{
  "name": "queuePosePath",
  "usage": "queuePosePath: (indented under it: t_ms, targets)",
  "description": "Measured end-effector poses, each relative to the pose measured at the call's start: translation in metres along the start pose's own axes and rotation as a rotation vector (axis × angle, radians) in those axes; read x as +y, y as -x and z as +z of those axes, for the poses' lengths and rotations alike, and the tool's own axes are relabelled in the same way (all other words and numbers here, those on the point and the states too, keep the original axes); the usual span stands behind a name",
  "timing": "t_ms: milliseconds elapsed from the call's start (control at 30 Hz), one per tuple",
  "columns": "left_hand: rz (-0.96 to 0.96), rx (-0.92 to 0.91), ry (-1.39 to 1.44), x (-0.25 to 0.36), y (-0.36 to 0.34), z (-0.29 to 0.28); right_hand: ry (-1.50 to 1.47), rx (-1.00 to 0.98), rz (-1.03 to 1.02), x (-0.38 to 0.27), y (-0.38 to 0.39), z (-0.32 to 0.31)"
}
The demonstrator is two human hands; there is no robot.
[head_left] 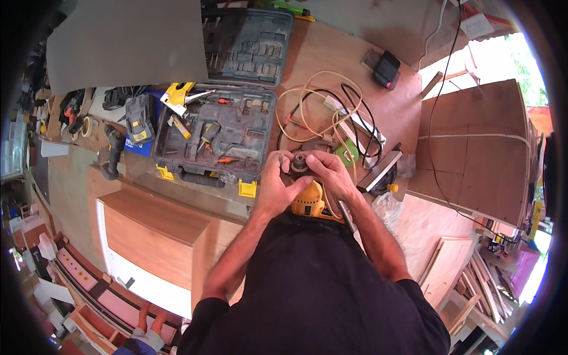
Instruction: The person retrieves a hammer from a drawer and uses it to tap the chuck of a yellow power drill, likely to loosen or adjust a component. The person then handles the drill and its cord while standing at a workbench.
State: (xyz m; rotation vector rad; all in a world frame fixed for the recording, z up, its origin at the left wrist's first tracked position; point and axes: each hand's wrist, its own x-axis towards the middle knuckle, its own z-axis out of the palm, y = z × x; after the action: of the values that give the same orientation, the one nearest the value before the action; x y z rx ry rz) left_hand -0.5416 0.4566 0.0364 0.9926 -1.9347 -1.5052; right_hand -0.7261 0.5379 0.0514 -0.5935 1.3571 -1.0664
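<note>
A yellow power drill point(306, 202) stands upright against my front at the bench edge, its dark metal chuck point(300, 165) facing up. My left hand point(278, 184) closes round the chuck from the left, thumb along its near side. From the right, my right hand point(330, 173) grips the same chuck, with thumb and fingers at its top. The lower part of the drill is hidden by my shirt. Just beyond my right hand lie a green disc point(347, 152) and a tangle of pale cable point(307, 89). A metal rod point(347, 217) shows beside my right forearm.
An opened tool case point(266, 133) with screwdrivers and a yellow-white staple gun point(176, 97) lies to the left. Beside it are a cordless drill point(112, 151) and a battery charger point(139, 121). Wooden cabinets point(473, 154) stand at right. Another person's legs point(151, 319) show at lower left.
</note>
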Motion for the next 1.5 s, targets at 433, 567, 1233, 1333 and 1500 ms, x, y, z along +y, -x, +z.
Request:
queuePosePath:
  t_ms: [433,567,1233,1333,1500]
  targets:
    - [-0.108,-0.078,0.952,-0.029,0.013,0.027,1.129,0.281,-0.379,-0.01,-0.125,-0.015]
    - [-0.123,-0.004,0.83,-0.029,0.013,0.03,1.486,0.376,-0.33,0.017,-0.164,-0.004]
    - [-0.111,-0.076,1.063,-0.035,0.01,0.026,0.124,-0.031,-0.077,-0.058,-0.045,-0.009]
    - [-0.111,-0.067,1.055,-0.037,0.011,0.026,0.243,-0.047,-0.105,-0.064,-0.044,-0.009]
    - [-0.124,-0.051,1.047,-0.032,0.01,0.026,0.287,-0.046,-0.088,-0.069,-0.041,-0.006]
